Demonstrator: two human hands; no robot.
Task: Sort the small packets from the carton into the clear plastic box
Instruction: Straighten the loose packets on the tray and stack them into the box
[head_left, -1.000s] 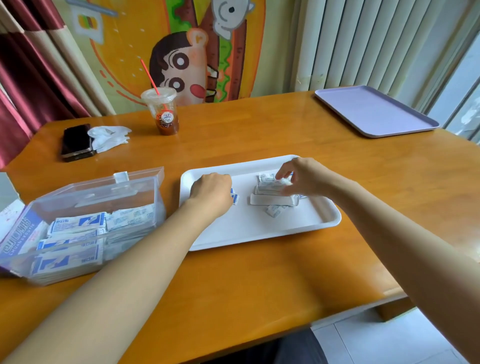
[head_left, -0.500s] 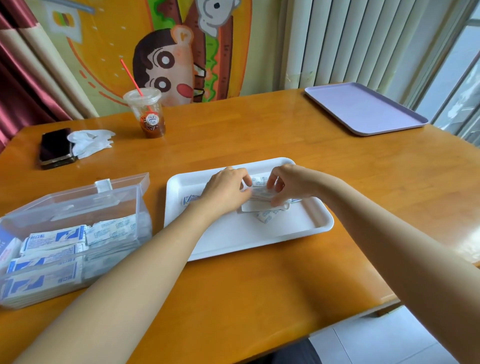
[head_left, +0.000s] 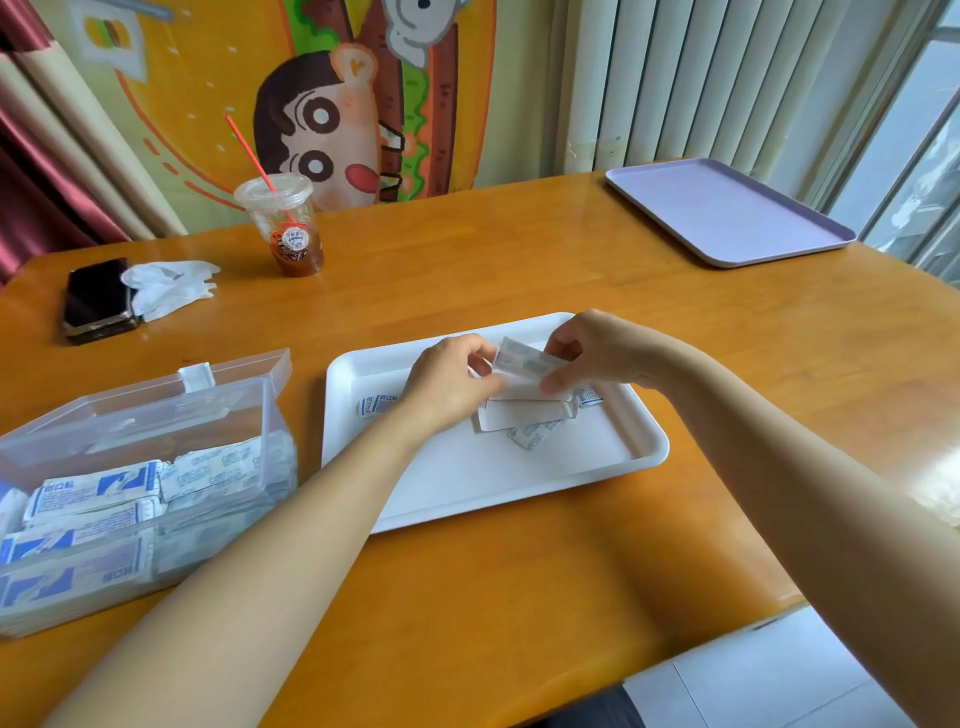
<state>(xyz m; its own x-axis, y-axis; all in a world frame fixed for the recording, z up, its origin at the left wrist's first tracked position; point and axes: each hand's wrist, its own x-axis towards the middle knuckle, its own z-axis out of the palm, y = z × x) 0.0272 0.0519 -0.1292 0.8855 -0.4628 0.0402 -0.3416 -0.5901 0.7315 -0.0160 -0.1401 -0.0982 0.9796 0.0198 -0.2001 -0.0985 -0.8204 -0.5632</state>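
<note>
The clear plastic lidded box (head_left: 218, 405), part-filled with packets, sits near left on the orange wooden tabletop (head_left: 519, 597). Beyond it, above the white rectangular tray (head_left: 467, 483), left hand (head_left: 447, 384) and right hand (head_left: 597, 353) both pinch a few thin white paper packets (head_left: 527, 361). These are probably light, floppy and slippery, so best gripped at opposite ends.

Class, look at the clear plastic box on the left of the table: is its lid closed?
No: the lid of the clear plastic box stands tilted back, leaving the packets inside uncovered.
</note>
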